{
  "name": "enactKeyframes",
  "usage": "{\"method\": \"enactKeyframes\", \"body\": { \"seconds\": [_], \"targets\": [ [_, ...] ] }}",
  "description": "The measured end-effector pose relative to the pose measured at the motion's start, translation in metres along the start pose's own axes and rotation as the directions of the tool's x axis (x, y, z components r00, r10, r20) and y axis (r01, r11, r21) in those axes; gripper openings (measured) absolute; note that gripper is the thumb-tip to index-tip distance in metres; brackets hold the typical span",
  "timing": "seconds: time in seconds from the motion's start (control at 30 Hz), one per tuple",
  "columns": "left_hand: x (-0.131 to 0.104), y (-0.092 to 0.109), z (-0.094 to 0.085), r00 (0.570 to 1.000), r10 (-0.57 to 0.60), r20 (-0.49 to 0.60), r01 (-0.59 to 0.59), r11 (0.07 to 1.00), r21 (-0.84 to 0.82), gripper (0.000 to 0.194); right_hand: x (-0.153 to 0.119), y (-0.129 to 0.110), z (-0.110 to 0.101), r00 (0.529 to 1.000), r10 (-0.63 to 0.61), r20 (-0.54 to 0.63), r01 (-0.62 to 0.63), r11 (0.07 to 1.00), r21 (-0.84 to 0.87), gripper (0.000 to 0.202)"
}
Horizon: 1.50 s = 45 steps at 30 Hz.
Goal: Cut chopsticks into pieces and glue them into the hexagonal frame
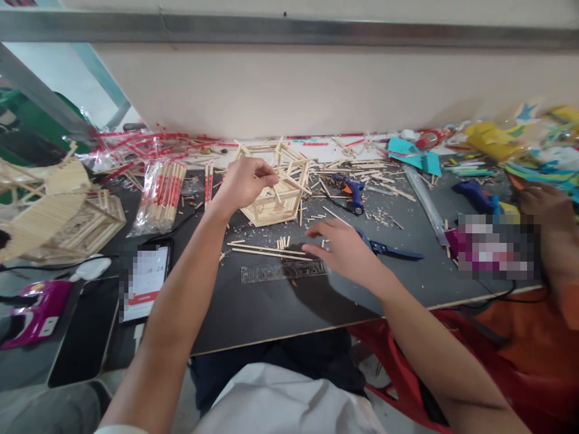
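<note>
My left hand [246, 181] is over the left part of a six-sided frame of glued wooden sticks [275, 208], its thumb and fingers pinched together; whatever they hold is too small to make out. Above the table to the right of the frame hovers my right hand [337, 244], fingers apart and nothing in it. Below the hands lie two long sticks [269, 250], a few short cut pieces [283, 243] and a clear plastic ruler [284, 271]. Blue-handled cutters [393, 250] rest just beyond my right hand.
A blue glue gun [355, 190] lies among loose sticks. At left are bagged chopsticks [163, 193], another stick structure [90, 223] and two phones [147, 280] [84, 331]. Another person's hand [543, 205] is at right, near a second blue glue gun [474, 196].
</note>
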State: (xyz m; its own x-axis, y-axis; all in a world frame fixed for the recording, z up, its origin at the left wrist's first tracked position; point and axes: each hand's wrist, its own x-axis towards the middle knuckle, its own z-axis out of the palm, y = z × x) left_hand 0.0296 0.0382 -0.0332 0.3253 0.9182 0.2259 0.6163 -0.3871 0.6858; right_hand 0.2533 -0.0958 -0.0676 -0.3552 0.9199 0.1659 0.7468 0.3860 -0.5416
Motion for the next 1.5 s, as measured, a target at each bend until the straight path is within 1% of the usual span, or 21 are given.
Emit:
{"method": "enactKeyframes", "body": {
  "seconds": [0.07, 0.13, 0.23, 0.33, 0.4, 0.5, 0.57, 0.6, 0.63, 0.67, 0.73, 0.8, 0.83, 0.9, 0.97, 1.0, 1.13, 1.27, 1.33, 1.4, 1.5],
  "targets": [
    [0.0, 0.0, 0.0, 1.0, 0.01, -0.002, -0.01, 1.0, 0.002, 0.014, 0.013, -0.01, 0.005, 0.982, -0.044, -0.183, 0.052, 0.998, 0.036, 0.019],
    [-0.001, -0.001, 0.0, 1.0, 0.023, -0.013, -0.024, 1.0, -0.004, 0.015, 0.029, -0.02, 0.013, 0.947, -0.099, -0.307, 0.115, 0.993, 0.035, 0.023],
    [-0.002, -0.003, 0.002, 0.999, 0.034, -0.028, -0.034, 0.999, -0.022, 0.016, 0.053, -0.027, 0.031, 0.914, -0.167, -0.371, 0.155, 0.986, -0.062, 0.02],
    [-0.001, -0.005, 0.003, 0.999, 0.029, -0.039, -0.03, 0.999, -0.025, 0.016, 0.066, -0.025, 0.044, 0.881, -0.216, -0.42, 0.166, 0.974, -0.153, 0.018],
    [-0.001, -0.005, 0.004, 0.999, 0.03, -0.044, -0.031, 0.999, -0.021, 0.016, 0.067, -0.022, 0.047, 0.852, -0.253, -0.459, 0.197, 0.966, -0.166, 0.021],
    [-0.003, 0.0, 0.001, 0.997, 0.049, -0.065, -0.048, 0.999, 0.007, 0.016, 0.058, -0.018, 0.042, 0.794, -0.286, -0.537, 0.254, 0.958, -0.135, 0.021],
    [-0.009, 0.008, -0.005, 0.989, 0.089, -0.117, -0.083, 0.995, 0.052, 0.014, 0.051, -0.014, 0.037, 0.762, -0.275, -0.586, 0.29, 0.955, -0.071, 0.017],
    [-0.014, 0.013, -0.009, 0.981, 0.119, -0.151, -0.108, 0.991, 0.083, 0.012, 0.048, -0.012, 0.036, 0.76, -0.254, -0.598, 0.303, 0.953, -0.02, 0.014],
    [-0.02, 0.019, -0.014, 0.971, 0.152, -0.186, -0.131, 0.984, 0.12, 0.011, 0.046, -0.01, 0.037, 0.773, -0.225, -0.593, 0.311, 0.949, 0.045, 0.011],
    [-0.027, 0.025, -0.018, 0.96, 0.187, -0.21, -0.155, 0.975, 0.158, 0.01, 0.044, -0.007, 0.038, 0.797, -0.188, -0.574, 0.31, 0.943, 0.122, 0.01],
    [-0.046, 0.035, -0.025, 0.947, 0.241, -0.21, -0.195, 0.956, 0.218, 0.012, 0.042, -0.001, 0.045, 0.862, -0.101, -0.496, 0.274, 0.917, 0.289, 0.013],
    [-0.066, 0.039, -0.025, 0.953, 0.276, -0.124, -0.239, 0.938, 0.249, 0.015, 0.042, 0.003, 0.054, 0.92, -0.04, -0.39, 0.217, 0.881, 0.421, 0.017],
    [-0.075, 0.039, -0.023, 0.955, 0.288, -0.07, -0.261, 0.929, 0.261, 0.017, 0.042, 0.003, 0.058, 0.94, -0.031, -0.34, 0.196, 0.866, 0.46, 0.018],
    [-0.093, 0.031, -0.014, 0.955, 0.291, 0.058, -0.296, 0.913, 0.281, 0.019, 0.042, 0.003, 0.066, 0.963, -0.061, -0.263, 0.19, 0.845, 0.499, 0.02],
    [-0.106, 0.018, -0.002, 0.947, 0.257, 0.195, -0.305, 0.907, 0.289, 0.024, 0.043, 0.001, 0.072, 0.969, -0.103, -0.223, 0.206, 0.834, 0.512, 0.019],
    [-0.111, 0.01, 0.004, 0.951, 0.225, 0.21, -0.28, 0.916, 0.287, 0.026, 0.043, 0.0, 0.074, 0.972, -0.117, -0.206, 0.209, 0.832, 0.514, 0.019],
    [-0.121, -0.013, 0.02, 0.977, 0.144, 0.156, -0.176, 0.962, 0.208, 0.029, 0.043, -0.002, 0.078, 0.983, -0.099, -0.155, 0.168, 0.83, 0.533, 0.021],
    [-0.125, -0.022, 0.026, 0.983, 0.136, 0.123, -0.153, 0.979, 0.136, 0.027, 0.044, -0.002, 0.078, 0.99, -0.078, -0.116, 0.128, 0.838, 0.53, 0.02],
    [-0.127, -0.024, 0.028, 0.976, 0.164, 0.142, -0.186, 0.97, 0.158, 0.025, 0.044, -0.003, 0.077, 0.991, -0.079, -0.11, 0.123, 0.865, 0.487, 0.019],
    [-0.129, -0.027, 0.027, 0.966, 0.19, 0.173, -0.226, 0.948, 0.222, 0.025, 0.044, -0.004, 0.076, 0.988, -0.097, -0.123, 0.141, 0.895, 0.422, 0.019],
    [-0.131, -0.033, 0.024, 0.97, 0.156, 0.186, -0.211, 0.919, 0.332, 0.028, 0.042, -0.005, 0.073, 0.977, -0.136, -0.165, 0.19, 0.904, 0.382, 0.024]
  ]
}}
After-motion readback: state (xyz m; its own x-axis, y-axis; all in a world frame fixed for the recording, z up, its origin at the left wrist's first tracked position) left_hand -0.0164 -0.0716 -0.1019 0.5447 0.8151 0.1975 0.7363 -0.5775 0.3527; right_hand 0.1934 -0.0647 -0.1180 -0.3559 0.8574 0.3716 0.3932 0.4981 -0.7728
